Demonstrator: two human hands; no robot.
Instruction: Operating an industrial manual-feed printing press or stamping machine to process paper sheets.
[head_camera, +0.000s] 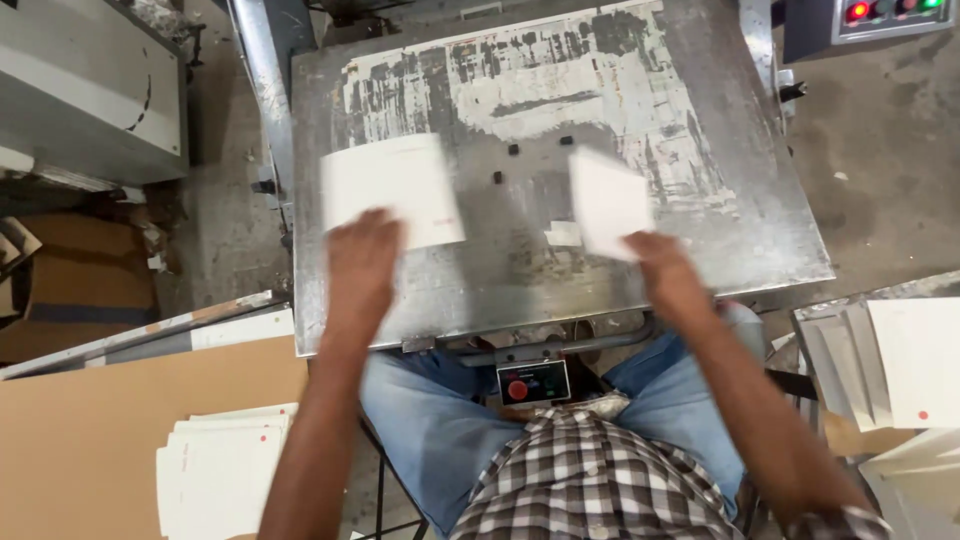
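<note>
Blurrily, both hands (left (362, 255), right (662, 268)) hold white sheets (395, 187).

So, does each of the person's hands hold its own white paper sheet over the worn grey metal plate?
Yes: the left hand holds one white paper sheet, the right hand another white sheet, over the worn grey metal plate.

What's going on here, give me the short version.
A person seated at a worn metal machine table has a white card in each hand. The left hand holds the larger card over the table's left side; the right hand holds a smaller card over the right. Both are blurred by motion. A stack of white cards lies on brown board at lower left, and more white sheets sit at right. A small control box with a red button hangs below the table edge.
</note>
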